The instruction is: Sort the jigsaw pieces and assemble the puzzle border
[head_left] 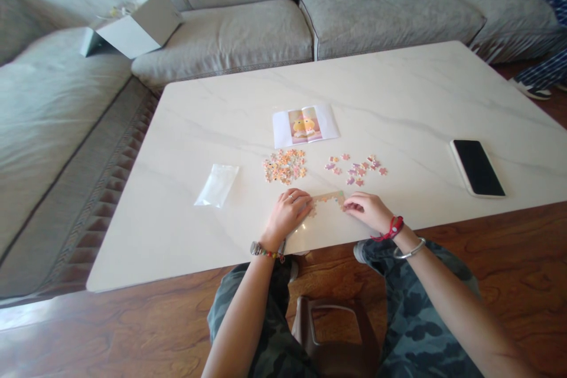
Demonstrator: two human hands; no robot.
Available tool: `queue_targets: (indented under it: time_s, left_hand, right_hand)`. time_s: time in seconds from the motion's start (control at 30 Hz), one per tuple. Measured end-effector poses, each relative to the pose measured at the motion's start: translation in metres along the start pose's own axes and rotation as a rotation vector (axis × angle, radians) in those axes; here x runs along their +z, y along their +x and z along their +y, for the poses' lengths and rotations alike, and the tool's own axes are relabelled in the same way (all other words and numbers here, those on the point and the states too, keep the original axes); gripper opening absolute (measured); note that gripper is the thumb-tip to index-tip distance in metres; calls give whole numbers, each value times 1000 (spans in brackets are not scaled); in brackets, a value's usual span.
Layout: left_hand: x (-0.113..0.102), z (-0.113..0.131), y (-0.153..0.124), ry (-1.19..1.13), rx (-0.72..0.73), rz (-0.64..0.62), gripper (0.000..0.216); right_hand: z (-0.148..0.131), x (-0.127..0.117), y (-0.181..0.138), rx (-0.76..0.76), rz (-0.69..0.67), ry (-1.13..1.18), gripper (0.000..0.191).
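A partly joined jigsaw puzzle (328, 196) lies near the front edge of the table, its pieces forming a top strip with short sides. My left hand (291, 211) rests flat over its left end, fingers stretched out and covering part of it. At the right side of the puzzle, my right hand (365, 209) has its fingers curled together in a pinch on a border piece, mostly hidden by the fingertips. A dense heap of loose puzzle pieces (284, 166) sits beyond my left hand. Pinkish loose pieces (361, 168) are spread beyond my right hand.
A creased picture sheet (305, 124) lies behind the pieces. Left of them is a clear plastic bag (217, 185); a phone (478, 168) lies at the right. A grey sofa (230, 32) borders the white table (177, 130). Another person's leg (543, 74) shows far right.
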State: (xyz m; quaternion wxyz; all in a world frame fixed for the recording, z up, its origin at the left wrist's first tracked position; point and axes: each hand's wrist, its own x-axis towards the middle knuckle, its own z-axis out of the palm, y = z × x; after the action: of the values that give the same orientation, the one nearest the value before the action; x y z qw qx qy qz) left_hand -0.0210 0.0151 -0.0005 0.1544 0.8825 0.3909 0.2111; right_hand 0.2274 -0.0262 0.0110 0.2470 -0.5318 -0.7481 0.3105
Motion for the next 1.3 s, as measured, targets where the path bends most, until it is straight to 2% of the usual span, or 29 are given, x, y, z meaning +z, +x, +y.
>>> queue_targets:
  time_s: [0.2,0.33,0.63,0.8,1.17,1.3]
  left_hand:
    - [0,1,0,0,-12,1,21]
    - [-2,2,0,0,-18,2,21]
    - [-1,2,1,6,-12,8,19]
    - [-2,3,1,8,-5,-6,20]
    - [-2,2,0,2,-8,-11,20]
    - [-3,3,0,2,-11,-8,20]
  right_hand:
    - [0,5,-2,-87,65,-79,8]
    - [0,5,-1,-144,32,-101,11]
    - [-3,6,-2,-127,18,-177,9]
    - [-8,5,-4,-188,9,-251,18]
    - [-16,11,-10,-263,-20,-561,24]
    - [-18,15,-15,-272,-11,-580,25]
